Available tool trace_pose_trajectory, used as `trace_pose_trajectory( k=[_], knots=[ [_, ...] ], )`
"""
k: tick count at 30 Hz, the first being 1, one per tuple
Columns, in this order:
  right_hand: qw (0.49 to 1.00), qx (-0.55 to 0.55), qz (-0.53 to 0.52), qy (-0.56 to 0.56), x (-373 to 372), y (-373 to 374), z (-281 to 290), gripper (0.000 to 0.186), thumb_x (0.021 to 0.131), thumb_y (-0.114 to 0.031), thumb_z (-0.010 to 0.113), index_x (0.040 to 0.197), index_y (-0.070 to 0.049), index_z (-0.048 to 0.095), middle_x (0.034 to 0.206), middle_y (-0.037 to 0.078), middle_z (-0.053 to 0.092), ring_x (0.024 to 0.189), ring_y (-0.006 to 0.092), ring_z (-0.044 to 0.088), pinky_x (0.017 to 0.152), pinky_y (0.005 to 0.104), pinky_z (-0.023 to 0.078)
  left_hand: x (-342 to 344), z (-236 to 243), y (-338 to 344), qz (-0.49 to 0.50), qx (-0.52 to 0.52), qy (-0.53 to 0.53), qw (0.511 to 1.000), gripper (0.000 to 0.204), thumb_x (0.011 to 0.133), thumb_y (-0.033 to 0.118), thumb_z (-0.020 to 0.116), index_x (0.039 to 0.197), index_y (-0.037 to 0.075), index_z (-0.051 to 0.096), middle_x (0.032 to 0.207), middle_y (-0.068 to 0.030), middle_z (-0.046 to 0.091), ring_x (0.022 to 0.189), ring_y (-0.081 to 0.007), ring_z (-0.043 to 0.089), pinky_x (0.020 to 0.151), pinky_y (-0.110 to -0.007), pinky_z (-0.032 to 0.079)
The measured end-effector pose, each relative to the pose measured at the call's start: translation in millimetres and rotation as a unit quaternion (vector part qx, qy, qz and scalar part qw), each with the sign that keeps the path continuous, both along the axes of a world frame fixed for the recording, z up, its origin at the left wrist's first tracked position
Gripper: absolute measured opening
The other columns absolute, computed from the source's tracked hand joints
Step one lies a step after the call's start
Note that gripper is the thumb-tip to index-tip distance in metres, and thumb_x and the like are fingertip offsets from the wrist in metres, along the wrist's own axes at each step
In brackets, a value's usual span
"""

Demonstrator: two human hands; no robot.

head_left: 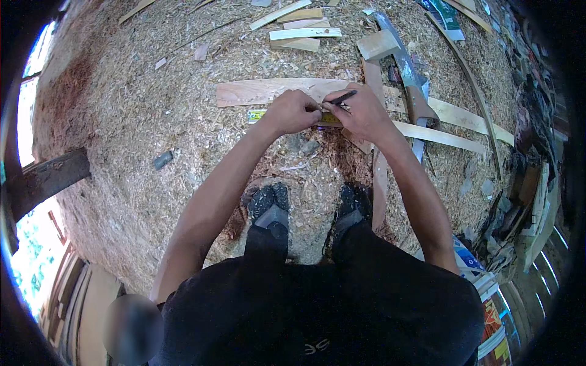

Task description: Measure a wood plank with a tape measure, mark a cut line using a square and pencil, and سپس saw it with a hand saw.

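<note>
My left hand (295, 112) is closed, its fingertips pinched over a yellow measuring tape (256, 116) that shows on both sides of it. Beside it, my right hand (361, 114) grips a dark pencil (345, 97) slantwise, its lower end close to the left fingertips. Just beyond both hands, a pale wooden board (250, 93) lies crosswise on the ground. The pencil tip and the part of the tape under my fingers are hard to make out.
A handsaw (405, 67) lies right of my hands, beside a wooden block (377, 44). Several thin wood strips (305, 34) lie farther off, and a long strip (439, 135) reaches rightward. Wood shavings (134, 116) cover the ground. A dark beam (55, 177) juts in at left.
</note>
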State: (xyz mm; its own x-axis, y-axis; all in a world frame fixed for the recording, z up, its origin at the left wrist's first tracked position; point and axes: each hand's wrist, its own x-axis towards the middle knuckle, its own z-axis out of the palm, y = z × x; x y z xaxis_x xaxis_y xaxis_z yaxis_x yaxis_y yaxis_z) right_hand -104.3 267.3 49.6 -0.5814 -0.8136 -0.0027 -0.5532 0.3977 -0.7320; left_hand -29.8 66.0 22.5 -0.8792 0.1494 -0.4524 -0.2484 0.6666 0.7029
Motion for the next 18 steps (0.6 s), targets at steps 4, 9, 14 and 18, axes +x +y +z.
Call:
trace_pose_trajectory(
  k=[4, 9, 14, 18],
  knots=[
    [0.999, -0.011, -0.025, -0.033, 5, 0, 13, 0.023, 0.092, -0.025, 0.069, 0.099, -0.005, 0.076, 0.089, 0.016, 0.074, 0.085, 0.0366, 0.070, 0.078, 0.0429, 0.054, -1, 4, 1, 0.010, 0.001, -0.013, 1.000, 0.030, 0.078, 0.029, 0.069, 0.095, 0.007, 0.079, 0.089, -0.0197, 0.074, 0.081, -0.0373, 0.072, 0.078, -0.045, 0.057],
    [0.999, -0.017, 0.005, -0.042, 2, 0, 6, 0.023, 0.093, -0.026, 0.069, 0.098, -0.005, 0.076, 0.089, 0.016, 0.074, 0.085, 0.0360, 0.070, 0.078, 0.0432, 0.054, 0, -4, 0, 0.001, -0.004, 0.001, 1.000, 0.030, 0.078, 0.029, 0.068, 0.097, 0.008, 0.079, 0.089, -0.0197, 0.074, 0.082, -0.0377, 0.072, 0.078, -0.046, 0.057],
    [0.999, -0.012, 0.007, -0.050, 2, 1, 3, 0.022, 0.092, -0.024, 0.069, 0.098, -0.005, 0.076, 0.090, 0.016, 0.074, 0.086, 0.0362, 0.069, 0.079, 0.0443, 0.054, 1, 1, 0, 0.000, -0.005, -0.001, 1.000, 0.031, 0.079, 0.029, 0.068, 0.098, 0.009, 0.079, 0.089, -0.0196, 0.074, 0.082, -0.0377, 0.072, 0.079, -0.045, 0.057],
    [0.999, -0.018, 0.015, -0.044, 1, 1, -1, 0.021, 0.091, -0.023, 0.069, 0.097, -0.005, 0.076, 0.092, 0.016, 0.074, 0.086, 0.0366, 0.069, 0.079, 0.0453, 0.053, 0, 1, 0, 0.003, -0.003, -0.008, 1.000, 0.031, 0.078, 0.030, 0.068, 0.098, 0.009, 0.079, 0.089, -0.0194, 0.074, 0.082, -0.0374, 0.072, 0.080, -0.046, 0.057]
  ],
)
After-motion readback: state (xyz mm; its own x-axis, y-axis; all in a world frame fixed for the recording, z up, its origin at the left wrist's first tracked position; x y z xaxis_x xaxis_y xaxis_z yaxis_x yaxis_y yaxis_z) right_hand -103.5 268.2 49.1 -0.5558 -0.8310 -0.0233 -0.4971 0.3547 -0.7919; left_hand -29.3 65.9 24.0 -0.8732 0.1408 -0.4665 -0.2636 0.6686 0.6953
